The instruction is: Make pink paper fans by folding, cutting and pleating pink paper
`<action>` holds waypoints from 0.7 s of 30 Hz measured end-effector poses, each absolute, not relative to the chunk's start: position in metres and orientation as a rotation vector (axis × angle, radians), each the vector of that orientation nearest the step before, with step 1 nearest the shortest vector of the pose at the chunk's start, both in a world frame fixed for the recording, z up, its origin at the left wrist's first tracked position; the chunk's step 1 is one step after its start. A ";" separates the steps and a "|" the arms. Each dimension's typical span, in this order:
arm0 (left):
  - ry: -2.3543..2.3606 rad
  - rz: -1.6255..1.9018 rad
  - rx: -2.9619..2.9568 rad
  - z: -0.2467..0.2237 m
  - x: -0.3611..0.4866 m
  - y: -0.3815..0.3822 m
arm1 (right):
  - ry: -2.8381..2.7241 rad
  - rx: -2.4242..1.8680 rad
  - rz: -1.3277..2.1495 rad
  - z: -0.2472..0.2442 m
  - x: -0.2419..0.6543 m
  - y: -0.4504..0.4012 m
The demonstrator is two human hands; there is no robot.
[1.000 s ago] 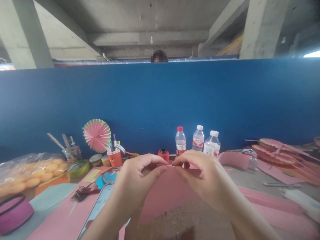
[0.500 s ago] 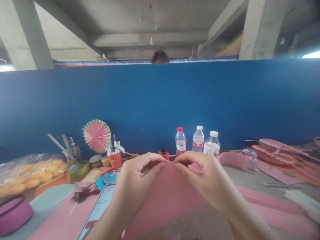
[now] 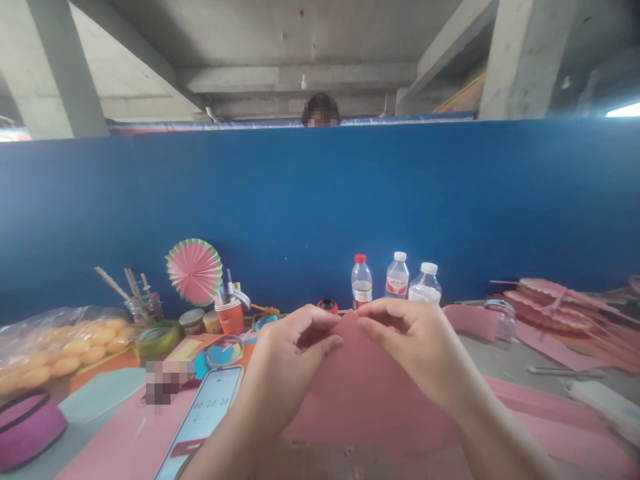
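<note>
A sheet of pink paper (image 3: pixel 360 393) hangs upright in front of me, its top rising to a small peak between my hands. My right hand (image 3: pixel 415 350) pinches it near that peak, thumb on the near side and index finger along the top. My left hand (image 3: pixel 293 370) holds the sheet's upper left edge between curved thumb and fingers; their exact contact is partly hidden. Left of my forearm lies a phone (image 3: pixel 205 420) with a timer on its screen. Beyond my hands a red-and-black round object (image 3: pixel 327 307) shows in part.
Bottles (image 3: pixel 362 280) stand behind my right hand, before a blue partition (image 3: pixel 300 200). A pleated paper fan (image 3: pixel 194 272) and an orange cup (image 3: pixel 231 317) of pens are at left. Pink strips (image 3: pixel 545 420) and a stacked paper craft (image 3: pixel 550 307) lie at right. A person's head (image 3: pixel 321 110) shows above the partition.
My left hand has shifted slightly right and its thumb and fingertips have spread a little. The right hand has moved slightly right and up, and the paper's top now forms a clearer peak.
</note>
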State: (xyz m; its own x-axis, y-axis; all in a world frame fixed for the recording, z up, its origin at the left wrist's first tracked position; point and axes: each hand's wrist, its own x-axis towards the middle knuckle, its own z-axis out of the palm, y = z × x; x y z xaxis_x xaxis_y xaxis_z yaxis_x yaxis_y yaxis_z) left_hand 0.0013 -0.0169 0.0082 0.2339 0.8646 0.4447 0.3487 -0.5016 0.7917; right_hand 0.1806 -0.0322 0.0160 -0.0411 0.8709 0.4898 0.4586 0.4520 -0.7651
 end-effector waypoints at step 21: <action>1.214 1.030 2.172 0.015 -0.008 -0.017 | -1.546 -1.134 0.674 0.014 0.177 -0.025</action>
State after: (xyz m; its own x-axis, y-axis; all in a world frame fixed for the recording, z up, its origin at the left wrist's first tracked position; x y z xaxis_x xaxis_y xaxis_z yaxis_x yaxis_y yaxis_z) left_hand -0.0081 -0.0166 0.0152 0.3354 0.8573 0.3907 0.5254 -0.5144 0.6778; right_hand 0.1768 -0.0253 0.0136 0.0043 0.9105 0.4135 0.3164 0.3910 -0.8643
